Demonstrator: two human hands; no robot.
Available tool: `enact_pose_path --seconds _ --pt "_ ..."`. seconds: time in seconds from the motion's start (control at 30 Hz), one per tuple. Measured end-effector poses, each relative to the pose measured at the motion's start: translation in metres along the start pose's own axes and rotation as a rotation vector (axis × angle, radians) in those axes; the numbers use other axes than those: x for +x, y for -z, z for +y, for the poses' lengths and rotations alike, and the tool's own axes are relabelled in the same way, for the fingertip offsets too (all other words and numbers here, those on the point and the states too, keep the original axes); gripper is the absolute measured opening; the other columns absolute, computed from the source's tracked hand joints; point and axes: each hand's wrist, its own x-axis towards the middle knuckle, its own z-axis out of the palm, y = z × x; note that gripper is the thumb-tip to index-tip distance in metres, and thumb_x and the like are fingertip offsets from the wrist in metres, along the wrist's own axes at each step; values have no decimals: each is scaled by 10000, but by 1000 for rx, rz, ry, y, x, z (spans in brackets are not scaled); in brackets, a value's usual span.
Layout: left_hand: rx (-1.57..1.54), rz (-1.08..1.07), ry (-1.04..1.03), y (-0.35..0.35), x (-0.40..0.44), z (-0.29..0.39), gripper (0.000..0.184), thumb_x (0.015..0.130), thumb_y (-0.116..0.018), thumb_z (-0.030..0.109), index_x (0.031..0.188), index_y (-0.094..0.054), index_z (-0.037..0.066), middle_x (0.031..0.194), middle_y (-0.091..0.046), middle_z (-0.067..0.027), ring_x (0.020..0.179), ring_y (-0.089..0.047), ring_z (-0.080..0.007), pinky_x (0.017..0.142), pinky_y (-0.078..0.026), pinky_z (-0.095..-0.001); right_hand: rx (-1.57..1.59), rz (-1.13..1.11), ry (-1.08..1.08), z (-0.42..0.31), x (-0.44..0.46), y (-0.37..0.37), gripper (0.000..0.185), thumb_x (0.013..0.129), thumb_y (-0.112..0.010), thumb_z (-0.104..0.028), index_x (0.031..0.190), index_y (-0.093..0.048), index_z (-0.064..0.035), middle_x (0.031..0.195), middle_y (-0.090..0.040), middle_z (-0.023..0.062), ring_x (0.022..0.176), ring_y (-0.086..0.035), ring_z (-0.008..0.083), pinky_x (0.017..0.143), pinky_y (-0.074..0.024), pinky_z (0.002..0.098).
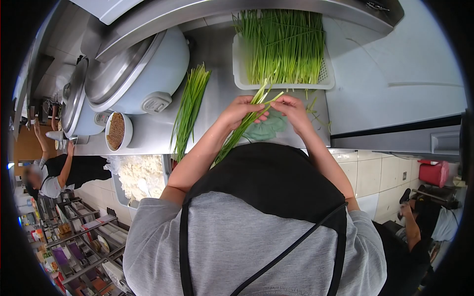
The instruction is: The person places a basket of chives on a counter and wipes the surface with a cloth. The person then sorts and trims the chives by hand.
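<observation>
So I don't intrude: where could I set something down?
Bare steel counter shows between the loose green stalk bundle and white plastic basket, and between that bundle and the round white bowl. It's crowded around the left hand and right hand, by the crumpled green cloth.

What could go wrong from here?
The bunch in the left hand is loose, so stalks may slip as the right hand pinches one stalk.
The left arm is close to the laid-out pile and might brush it off the counter.
The bowl sits near the counter's front edge; a bump could tip it.
</observation>
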Motion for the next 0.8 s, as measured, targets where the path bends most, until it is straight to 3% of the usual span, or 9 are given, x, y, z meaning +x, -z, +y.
enact_pose_path --seconds 0.33,0.43,0.57,0.63,0.7,0.8 --pt "-90 -17 26 5 -1 -7 204 817 -556 102 948 -521 -50 837 -599 -150 734 -617 -217 574 -485 -250 -60 -24 -2 0 -3 7 94 762 -608 -178 738 -598 -87 683 -525 -52 633 -436 39 566 -330 200" --pt "-69 -9 35 7 -2 -6 206 820 -553 102 952 -514 -52 850 -593 -155 736 -618 -222 572 -480 -247 -25 54 -86 -1 -2 13 96 744 -616 -149 734 -602 -55 678 -523 -35 626 -447 47 546 -348 201" --pt "-49 -10 32 7 -4 -7 207 822 -550 106 952 -510 -50 850 -593 -156 734 -617 -223 568 -474 -244 9 128 -54 3 -3 21 84 762 -604 -185 777 -602 -103 701 -532 -58 646 -458 35 560 -338 195" --pt "-34 -24 47 9 -4 -8 201 828 -542 111 953 -505 -42 843 -594 -153 746 -617 -222 561 -468 -241 28 162 -71 0 -2 27 83 775 -596 -202 803 -599 -124 724 -541 -68 677 -475 34 600 -341 195" --pt "-45 -20 52 6 -7 -6 192 829 -538 112 947 -504 -35 833 -595 -149 728 -613 -209 560 -467 -240 46 233 -62 -5 -1 30 91 762 -615 -192 785 -592 -107 683 -520 -59 626 -468 43 536 -350 193" --pt "-46 -41 78 -4 -8 -4 171 830 -537 116 930 -505 -18 796 -592 -125 662 -589 -170 543 -455 -231 8 233 -19 2 -3 24 129 788 -598 -207 810 -578 -82 693 -536 -31 647 -476 57 545 -371 222"
